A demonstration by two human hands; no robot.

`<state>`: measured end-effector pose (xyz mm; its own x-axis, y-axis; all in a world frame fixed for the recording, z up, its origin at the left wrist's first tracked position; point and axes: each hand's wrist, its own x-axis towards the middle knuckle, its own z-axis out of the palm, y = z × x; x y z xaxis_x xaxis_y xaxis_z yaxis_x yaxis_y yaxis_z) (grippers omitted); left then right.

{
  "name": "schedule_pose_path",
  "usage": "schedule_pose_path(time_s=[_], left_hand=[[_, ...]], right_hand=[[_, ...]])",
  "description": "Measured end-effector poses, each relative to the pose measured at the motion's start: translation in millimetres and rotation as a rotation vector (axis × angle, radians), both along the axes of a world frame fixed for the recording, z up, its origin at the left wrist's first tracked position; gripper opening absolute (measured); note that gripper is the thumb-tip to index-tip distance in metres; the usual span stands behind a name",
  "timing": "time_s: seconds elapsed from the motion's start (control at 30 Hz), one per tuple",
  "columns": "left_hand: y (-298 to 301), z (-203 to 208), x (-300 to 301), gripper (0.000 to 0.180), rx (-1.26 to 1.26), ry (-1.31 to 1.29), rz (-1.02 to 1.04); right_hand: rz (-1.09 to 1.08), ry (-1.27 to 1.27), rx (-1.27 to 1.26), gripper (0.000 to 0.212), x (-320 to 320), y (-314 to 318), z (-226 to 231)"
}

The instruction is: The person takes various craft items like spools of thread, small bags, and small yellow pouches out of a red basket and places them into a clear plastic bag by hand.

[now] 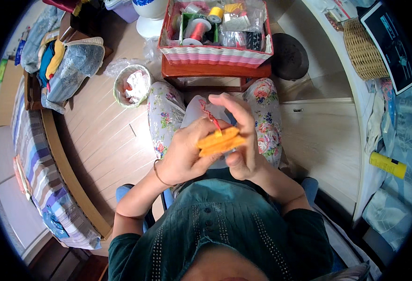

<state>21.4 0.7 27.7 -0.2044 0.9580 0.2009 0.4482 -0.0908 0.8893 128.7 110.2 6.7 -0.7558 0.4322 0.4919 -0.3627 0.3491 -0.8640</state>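
Observation:
My left hand is closed on a bright orange, layered folded piece, possibly cloth, which I hold above my lap. A twisted red cord runs up from the top of it, over the back of my fingers. Close against the right end of the orange piece is my right hand, its fingers and thumb spread apart; whether it touches the piece I cannot tell. Behind both hands, a whitish translucent sheet or bag lies between my knees, partly hidden.
Ahead, a pink-and-white basket of thread spools and plastic packets stands on a reddish wooden stool. A small bin with crumpled white waste is left of my knees. At right are a drawer cabinet and a tablet.

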Motion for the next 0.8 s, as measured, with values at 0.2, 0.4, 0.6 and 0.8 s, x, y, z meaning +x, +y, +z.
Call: schedule_pose_path(time_s=[0.2,0.4,0.6,0.8], left_hand=[[4,1,-1,0.046,0.043,0.066,0.016],[3,-3,-6,0.04,0.105,0.234,0.065],[5,-3,-5,0.033,0.067,0.277,0.079],[3,-5,-5,0.03,0.083,0.308,0.033]], right_hand=[[-0.023,0.153,0.179,0.074,-10,-1,-7],[-0.031,0.183,0.167,0.078,-9,-3,1],[-0.184,0.273,0.156,0.065,-4,-2,-10],[-0.109,0.068,0.409,0.036,4,13,17]])
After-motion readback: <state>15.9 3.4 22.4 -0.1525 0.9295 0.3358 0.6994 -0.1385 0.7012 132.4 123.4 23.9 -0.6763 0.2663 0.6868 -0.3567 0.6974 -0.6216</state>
